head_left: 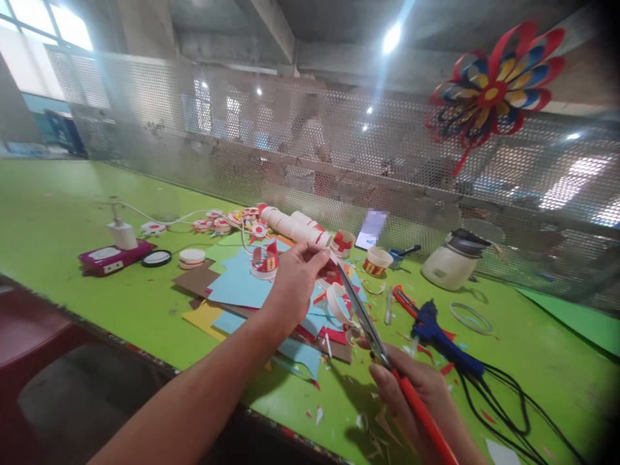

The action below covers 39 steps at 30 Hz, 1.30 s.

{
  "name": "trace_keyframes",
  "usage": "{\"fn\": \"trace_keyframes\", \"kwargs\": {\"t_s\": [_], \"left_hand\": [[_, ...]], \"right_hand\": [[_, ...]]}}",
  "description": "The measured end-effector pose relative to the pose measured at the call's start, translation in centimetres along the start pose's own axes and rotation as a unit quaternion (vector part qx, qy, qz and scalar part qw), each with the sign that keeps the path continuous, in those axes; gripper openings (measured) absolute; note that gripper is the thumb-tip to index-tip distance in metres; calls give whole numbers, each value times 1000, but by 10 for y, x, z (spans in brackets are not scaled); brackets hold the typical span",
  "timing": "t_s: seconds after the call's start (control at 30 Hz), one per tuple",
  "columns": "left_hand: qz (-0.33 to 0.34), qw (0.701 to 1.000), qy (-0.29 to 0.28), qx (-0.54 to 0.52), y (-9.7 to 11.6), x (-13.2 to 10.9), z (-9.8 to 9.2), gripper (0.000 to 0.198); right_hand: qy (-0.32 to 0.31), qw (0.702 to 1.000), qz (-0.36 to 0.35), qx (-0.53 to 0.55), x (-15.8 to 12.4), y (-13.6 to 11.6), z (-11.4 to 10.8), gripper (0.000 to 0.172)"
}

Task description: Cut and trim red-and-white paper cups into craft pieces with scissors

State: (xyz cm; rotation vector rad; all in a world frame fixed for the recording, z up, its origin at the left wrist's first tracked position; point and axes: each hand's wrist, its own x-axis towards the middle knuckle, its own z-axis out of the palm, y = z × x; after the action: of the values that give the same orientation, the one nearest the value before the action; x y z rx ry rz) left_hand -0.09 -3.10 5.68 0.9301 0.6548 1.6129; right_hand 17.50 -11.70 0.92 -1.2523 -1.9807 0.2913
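Observation:
My right hand (416, 387) grips a pair of scissors (361, 303) with red handles, the long metal blades pointing up and away from me. At the blade tips, my left hand (300, 278) is closed in a pinch; a small pale bit shows at its fingertips, too small to name. Beneath the left hand lie sheets of light blue paper (237, 279) over brown and yellow ones. A white paper ring (338, 303) sits beside the blades. Left of my wrist stands a red and white paper cup piece (264, 259).
A blue glue gun (448, 342) with a black cord lies right, near an orange-handled tool (405, 301). Behind are a jar (448, 265), a phone (372, 229), and stacked paper cups (295, 226). A purple power bank (116, 258) is left. A perforated metal screen (232, 142) borders the table.

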Motion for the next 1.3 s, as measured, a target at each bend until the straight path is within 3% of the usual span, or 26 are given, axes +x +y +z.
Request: {"fn": "trace_keyframes", "kwargs": {"t_s": [0.53, 0.93, 1.3], "left_hand": [[-10, 997, -57, 42, 10, 9, -12, 11], [-25, 991, -111, 68, 15, 12, -16, 14], [-32, 989, -113, 85, 16, 13, -17, 12]], "right_hand": [[-67, 983, 74, 151, -3, 4, -2, 47], [-50, 986, 80, 136, -4, 3, 0, 51], [-64, 990, 77, 100, -5, 4, -3, 50]]}}
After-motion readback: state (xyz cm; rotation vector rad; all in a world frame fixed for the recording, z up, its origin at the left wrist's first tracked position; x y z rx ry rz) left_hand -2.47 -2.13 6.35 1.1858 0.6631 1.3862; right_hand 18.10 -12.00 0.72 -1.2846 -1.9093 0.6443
